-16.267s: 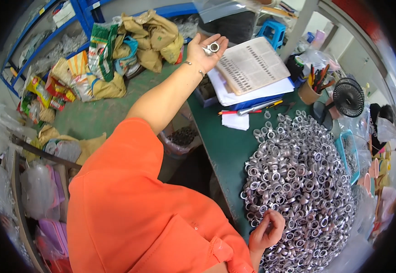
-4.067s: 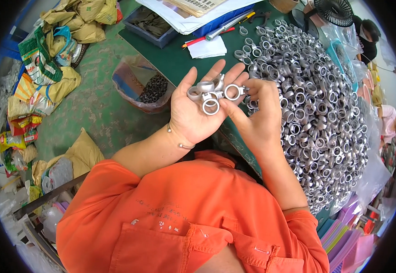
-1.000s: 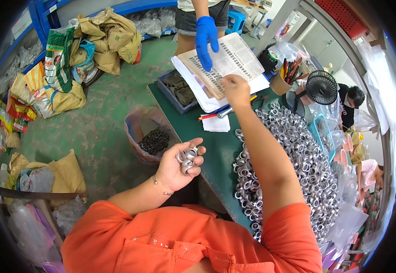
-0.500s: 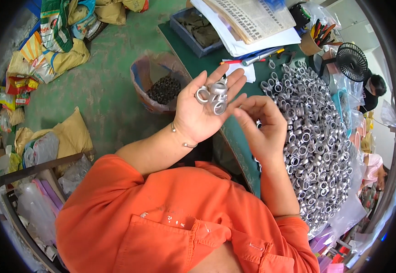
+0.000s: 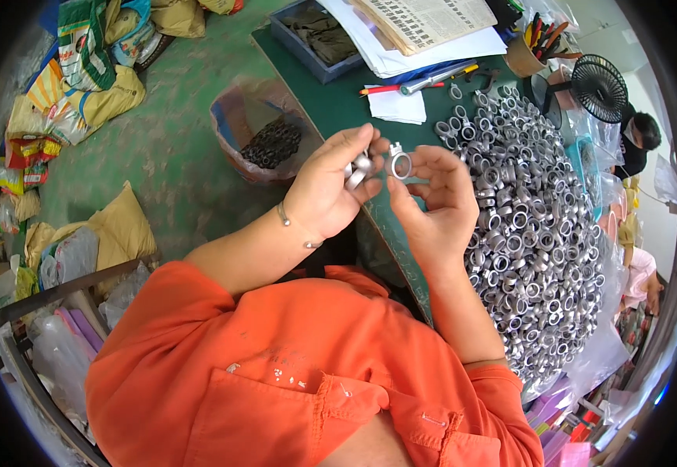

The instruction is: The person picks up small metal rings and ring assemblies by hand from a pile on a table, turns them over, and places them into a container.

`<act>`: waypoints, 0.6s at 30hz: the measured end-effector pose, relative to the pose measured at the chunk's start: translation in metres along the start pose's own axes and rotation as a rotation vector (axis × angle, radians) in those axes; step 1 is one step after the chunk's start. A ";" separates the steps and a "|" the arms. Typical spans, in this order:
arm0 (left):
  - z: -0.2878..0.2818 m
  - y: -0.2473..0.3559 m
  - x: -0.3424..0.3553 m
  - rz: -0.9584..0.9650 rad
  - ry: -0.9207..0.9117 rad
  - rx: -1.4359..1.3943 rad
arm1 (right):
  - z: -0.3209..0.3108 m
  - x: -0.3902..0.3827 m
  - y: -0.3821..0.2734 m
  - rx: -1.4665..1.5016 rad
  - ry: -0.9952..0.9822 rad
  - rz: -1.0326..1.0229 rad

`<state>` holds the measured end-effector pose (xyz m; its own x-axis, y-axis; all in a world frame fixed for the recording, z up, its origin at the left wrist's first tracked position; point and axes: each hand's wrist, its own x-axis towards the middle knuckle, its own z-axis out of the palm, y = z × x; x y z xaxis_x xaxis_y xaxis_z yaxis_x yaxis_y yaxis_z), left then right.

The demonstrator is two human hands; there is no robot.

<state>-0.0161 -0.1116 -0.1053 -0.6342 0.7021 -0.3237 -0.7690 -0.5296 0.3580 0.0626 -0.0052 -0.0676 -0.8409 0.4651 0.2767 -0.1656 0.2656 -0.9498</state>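
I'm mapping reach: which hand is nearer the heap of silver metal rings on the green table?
Right. The right hand is beside the heap, at its left edge; the left hand is farther left.

Tabletop (image 5: pixel 337 107) ahead lies open; ring heap (image 5: pixel 529 233) blocks rightward.

The rings (image 5: pixel 533 249) are shiny silver. The shirt (image 5: pixel 276 342) is bright orange with white specks. The table (image 5: pixel 334 105) is dark green. The fan (image 5: pixel 599 88) is black. The tray (image 5: pixel 299 54) is dull blue.
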 end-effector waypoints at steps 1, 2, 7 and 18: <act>0.003 0.001 -0.003 -0.010 -0.060 0.049 | 0.000 0.002 0.000 0.023 -0.008 -0.009; 0.005 0.000 -0.004 -0.014 -0.065 0.054 | -0.001 0.002 0.000 0.022 -0.001 -0.012; 0.006 -0.003 -0.004 -0.070 -0.119 0.109 | -0.002 0.004 0.000 0.085 0.010 -0.042; 0.015 -0.001 -0.009 -0.038 -0.075 0.125 | -0.003 0.001 0.002 0.173 0.016 -0.039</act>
<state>-0.0089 -0.1102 -0.0900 -0.5934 0.7567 -0.2742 -0.7735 -0.4420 0.4543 0.0631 -0.0015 -0.0687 -0.8241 0.4709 0.3149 -0.2853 0.1354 -0.9488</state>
